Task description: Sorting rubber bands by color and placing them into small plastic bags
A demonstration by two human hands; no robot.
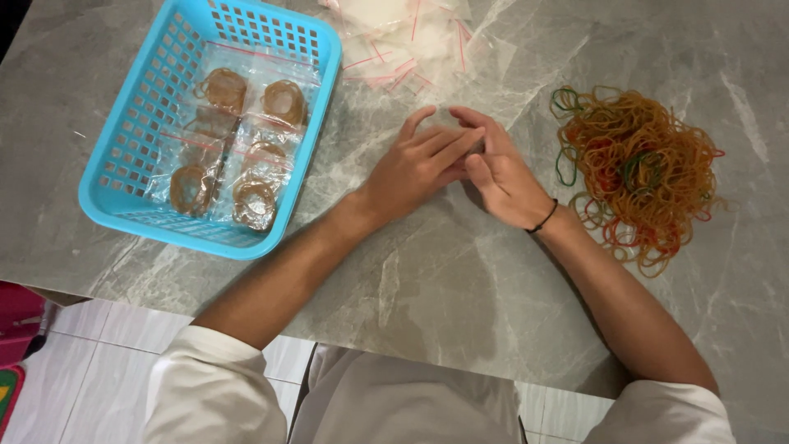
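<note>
1. Resting together on the grey marble counter point(427, 288), the left hand point(415, 168) and right hand point(501, 173) are seen with fingers overlapped; whether anything is pinched cannot be told.
2. A heap of rubber bands point(641, 168) lies just right of the right hand, which is nearer.
3. Empty zip bags point(407, 41) lie beyond the hands.
4. A blue basket point(123, 131) of filled bags point(238, 148) sits left.

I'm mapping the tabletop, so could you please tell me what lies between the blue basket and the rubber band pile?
In the head view, both hands, left hand overlapping right hand, lie between blue basket and rubber band pile.
</note>
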